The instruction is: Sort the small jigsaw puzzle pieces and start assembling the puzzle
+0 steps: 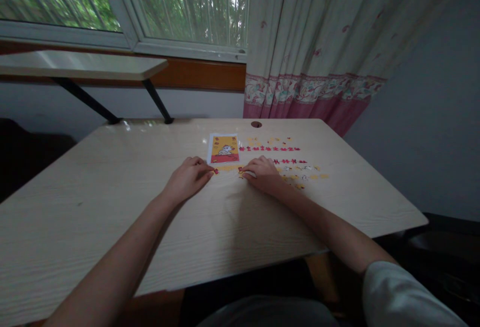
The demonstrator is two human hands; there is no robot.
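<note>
My left hand [189, 177] rests on the pale wooden table [112, 207], its fingers pinched at the left end of a joined row of yellow and red puzzle pieces [227, 168]. At the row's right end my right hand [262, 173] is curled, fingertips pinching a small piece [240, 171]. Just beyond the row lies a reference picture card [224, 148], yellow and red with a white animal on it. Loose red pieces [269, 148] lie in lines to the right of the card, and yellow and white pieces [303, 172] are scattered past my right hand.
A cable hole [256, 124] sits near the table's far edge. A shelf on black brackets [82, 64] hangs below the window at the back left. A floral curtain [318, 42] hangs behind the table's far right corner.
</note>
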